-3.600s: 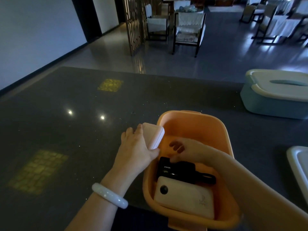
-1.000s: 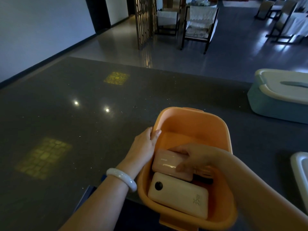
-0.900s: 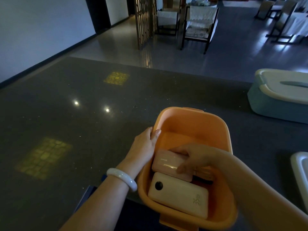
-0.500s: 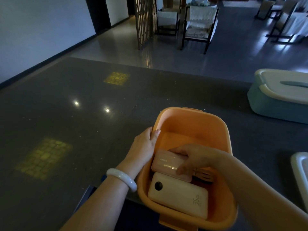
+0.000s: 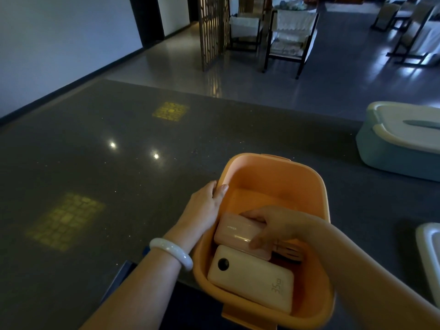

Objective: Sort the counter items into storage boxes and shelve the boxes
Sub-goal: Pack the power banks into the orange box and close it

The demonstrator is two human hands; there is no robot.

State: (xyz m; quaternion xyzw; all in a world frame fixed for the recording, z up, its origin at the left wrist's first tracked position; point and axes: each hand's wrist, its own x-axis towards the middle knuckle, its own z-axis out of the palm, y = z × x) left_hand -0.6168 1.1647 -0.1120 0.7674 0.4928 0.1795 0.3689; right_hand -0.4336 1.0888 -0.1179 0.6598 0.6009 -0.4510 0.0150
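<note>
An orange storage box (image 5: 281, 167) stands open at the near edge of the dark counter (image 5: 119, 175). Inside lies a large cream power bank (image 5: 250, 279) at the front. Behind it sits a pink power bank (image 5: 234, 232), which my right hand (image 5: 276, 225) grips with fingers over its far side and thumb on its near edge. A dark item under the pink one is mostly hidden. My left hand (image 5: 204, 208), a white bangle on its wrist, holds the box's left rim with the thumb hooked inside.
A teal storage box with a white lid (image 5: 402, 141) stands at the right of the counter. Another white lid (image 5: 431, 253) shows at the right edge. Chairs (image 5: 288, 36) and a lattice screen stand on the floor beyond the counter.
Earlier my left hand carried the pink power bank over the rim; it lies inside the box now, over the black item. In the last second both hands have barely moved.
</note>
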